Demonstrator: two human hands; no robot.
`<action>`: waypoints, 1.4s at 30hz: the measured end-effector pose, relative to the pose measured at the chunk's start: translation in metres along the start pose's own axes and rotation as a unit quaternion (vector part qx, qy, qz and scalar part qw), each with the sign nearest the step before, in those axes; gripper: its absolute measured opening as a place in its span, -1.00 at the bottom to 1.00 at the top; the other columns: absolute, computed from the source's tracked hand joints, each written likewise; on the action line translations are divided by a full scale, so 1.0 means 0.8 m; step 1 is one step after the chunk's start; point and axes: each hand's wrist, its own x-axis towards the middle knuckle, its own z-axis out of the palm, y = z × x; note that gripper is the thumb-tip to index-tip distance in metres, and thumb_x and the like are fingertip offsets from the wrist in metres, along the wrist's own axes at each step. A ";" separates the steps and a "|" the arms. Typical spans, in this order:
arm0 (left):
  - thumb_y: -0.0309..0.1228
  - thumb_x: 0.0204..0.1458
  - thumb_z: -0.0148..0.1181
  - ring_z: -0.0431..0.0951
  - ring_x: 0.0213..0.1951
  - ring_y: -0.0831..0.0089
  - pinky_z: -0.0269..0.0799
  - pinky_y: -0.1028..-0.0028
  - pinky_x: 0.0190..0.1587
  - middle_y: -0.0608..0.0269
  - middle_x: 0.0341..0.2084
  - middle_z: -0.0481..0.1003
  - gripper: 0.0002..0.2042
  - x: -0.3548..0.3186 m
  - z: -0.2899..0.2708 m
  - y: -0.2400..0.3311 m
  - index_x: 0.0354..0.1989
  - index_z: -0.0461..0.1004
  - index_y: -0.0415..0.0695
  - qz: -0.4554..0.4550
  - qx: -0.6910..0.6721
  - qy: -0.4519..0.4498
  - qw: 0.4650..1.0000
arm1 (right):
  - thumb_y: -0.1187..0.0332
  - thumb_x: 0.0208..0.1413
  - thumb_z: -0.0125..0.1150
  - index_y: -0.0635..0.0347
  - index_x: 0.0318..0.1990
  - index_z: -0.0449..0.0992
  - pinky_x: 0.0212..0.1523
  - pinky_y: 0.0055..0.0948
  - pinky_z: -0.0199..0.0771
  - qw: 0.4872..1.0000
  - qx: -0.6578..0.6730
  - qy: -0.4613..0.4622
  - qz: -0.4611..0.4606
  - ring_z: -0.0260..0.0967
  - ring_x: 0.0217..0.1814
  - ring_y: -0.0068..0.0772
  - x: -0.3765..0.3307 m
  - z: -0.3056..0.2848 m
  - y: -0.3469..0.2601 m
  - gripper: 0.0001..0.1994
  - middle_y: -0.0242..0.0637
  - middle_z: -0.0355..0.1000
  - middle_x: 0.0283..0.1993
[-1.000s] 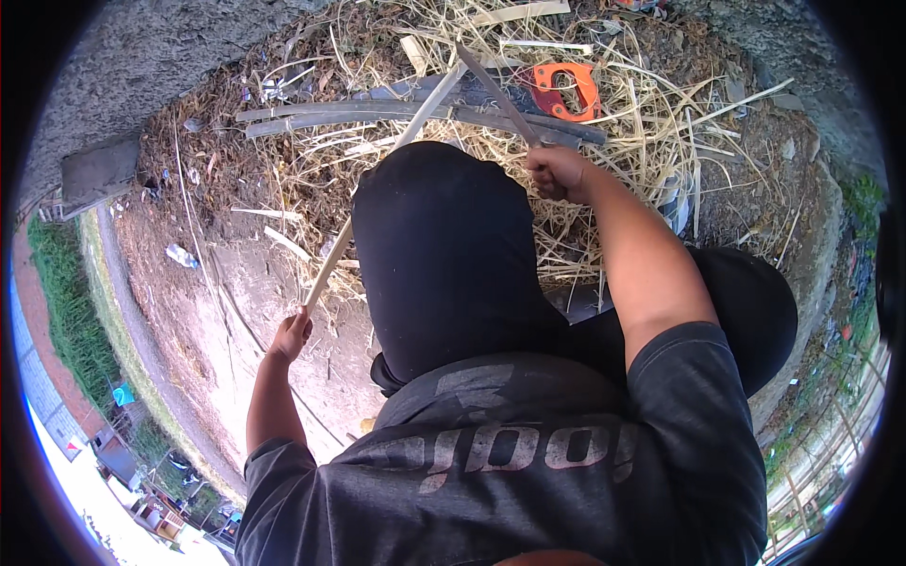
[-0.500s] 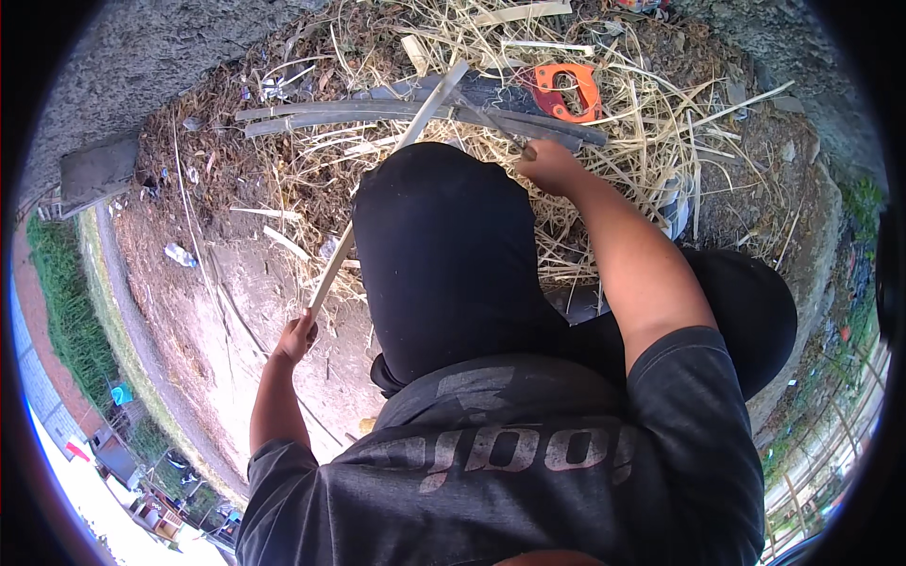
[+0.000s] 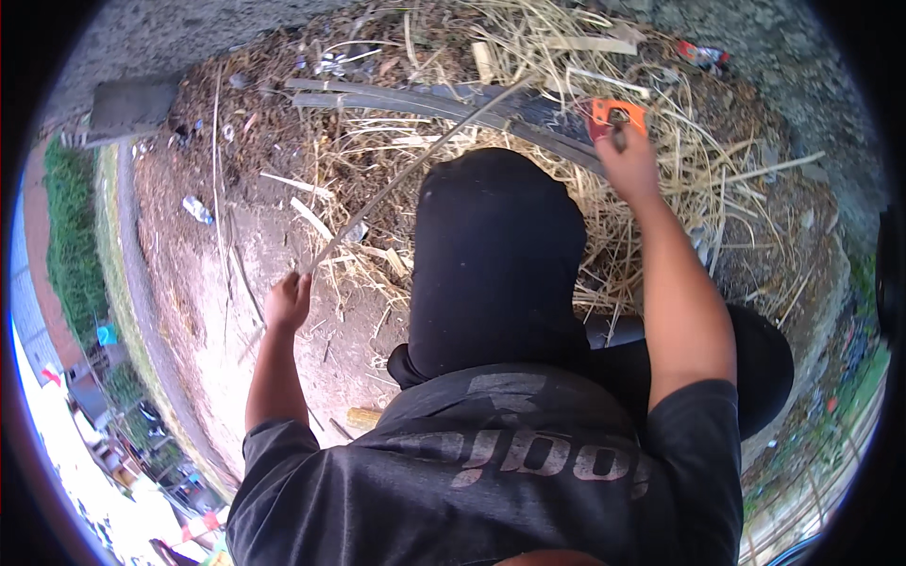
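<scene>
My left hand [image 3: 287, 302] is closed around the lower end of a long, thin bamboo strip [image 3: 406, 172]. The strip slants up to the right, past my raised black-clad knee, and its far end crosses the dark slats. At the upper right, my right hand [image 3: 628, 168] has its fingers closed at the lower side of the orange handle of a handsaw [image 3: 630, 113]. How the fingers wrap the handle is partly hidden. Beside the handle, long dark split slats [image 3: 415, 99] lie across the ground.
Pale shavings [image 3: 528, 47] cover the ground around the slats. A rough grey wall [image 3: 255, 24] runs along the far side, with a flat grey block [image 3: 132, 108] at the left. A plastic bottle [image 3: 197, 209] and a red wrapper [image 3: 703, 57] lie on the ground.
My right hand has moved right from a thin-bladed knife to the orange saw handle; the knife no longer shows. The bamboo strip has turned edge-on and its far end swung right.
</scene>
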 end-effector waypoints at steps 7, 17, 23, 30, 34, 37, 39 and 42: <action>0.03 0.16 0.11 0.55 -0.15 0.00 0.42 0.07 -0.10 0.09 -0.28 0.54 -0.61 0.087 -0.075 0.036 -0.25 0.46 -0.10 0.068 0.092 0.151 0.982 | 0.16 0.15 0.26 0.16 -0.26 0.50 -0.45 -0.49 0.24 0.991 0.022 0.127 0.020 0.24 -0.52 -0.63 0.098 -0.197 -0.070 -0.75 -0.50 0.33 -0.55; 0.11 0.21 0.01 0.26 0.29 0.05 -0.04 -0.05 0.38 0.04 0.17 0.37 -0.46 0.270 -0.139 0.185 0.12 0.37 -0.11 0.156 0.161 0.205 0.953 | 0.27 0.29 0.15 0.08 -0.20 0.42 -0.59 -0.66 -0.06 0.988 0.032 0.146 0.026 0.06 -0.58 -0.79 -0.004 -0.402 -0.005 -0.88 -0.60 0.14 -0.58; 0.06 0.19 0.08 -0.12 0.49 0.19 -0.16 0.00 0.47 0.12 0.46 0.00 -0.30 0.321 -0.105 0.251 0.41 0.11 -0.06 0.093 0.158 0.194 0.964 | 0.33 0.26 0.14 0.09 -0.24 0.39 -0.53 -0.66 0.01 0.981 0.106 0.147 0.072 0.07 -0.55 -0.76 -0.033 -0.391 -0.001 -0.90 -0.59 0.13 -0.56; -0.17 0.12 0.23 0.27 0.32 0.12 0.23 0.17 0.34 0.15 0.31 0.26 -0.45 0.326 -0.038 0.353 0.27 0.31 -0.07 0.249 0.048 0.106 0.962 | 0.38 0.26 0.12 0.13 -0.24 0.38 -0.50 -0.67 0.02 0.976 0.174 0.121 0.048 0.08 -0.53 -0.77 -0.019 -0.386 0.000 -0.93 -0.57 0.14 -0.57; -0.29 0.09 0.24 0.26 0.32 0.18 0.26 0.15 0.31 0.21 0.28 0.29 -0.48 0.345 -0.004 0.391 0.26 0.32 -0.04 0.307 0.107 0.093 0.941 | 0.37 0.26 0.12 0.14 -0.21 0.39 -0.50 -0.68 0.01 0.984 0.103 0.126 0.066 0.08 -0.52 -0.78 -0.021 -0.374 -0.011 -0.92 -0.57 0.13 -0.58; -0.38 0.08 0.22 0.25 0.32 0.17 0.25 0.10 0.30 0.22 0.24 0.33 -0.54 0.353 0.010 0.408 0.21 0.38 0.00 0.320 0.131 0.084 0.935 | 0.35 0.26 0.13 0.14 -0.18 0.40 -0.51 -0.70 -0.01 0.983 0.093 0.109 0.118 0.08 -0.52 -0.79 -0.020 -0.373 -0.013 -0.90 -0.58 0.13 -0.56; -0.40 0.06 0.22 0.27 0.29 0.13 0.25 0.09 0.30 0.22 0.19 0.35 -0.56 0.348 -0.003 0.435 0.17 0.42 0.04 0.278 0.183 0.049 0.942 | 0.34 0.26 0.14 0.14 -0.17 0.40 -0.52 -0.70 -0.02 0.981 0.119 0.114 0.105 0.07 -0.52 -0.80 -0.018 -0.385 0.002 -0.89 -0.58 0.12 -0.56; -0.44 0.12 0.10 0.29 0.25 0.14 0.25 0.10 0.27 0.21 0.16 0.36 -0.61 0.346 -0.001 0.443 0.16 0.44 0.05 0.298 0.204 0.068 0.930 | 0.34 0.26 0.15 0.14 -0.17 0.40 -0.52 -0.71 -0.03 0.974 0.164 0.123 0.094 0.06 -0.52 -0.79 -0.017 -0.388 0.011 -0.88 -0.59 0.11 -0.56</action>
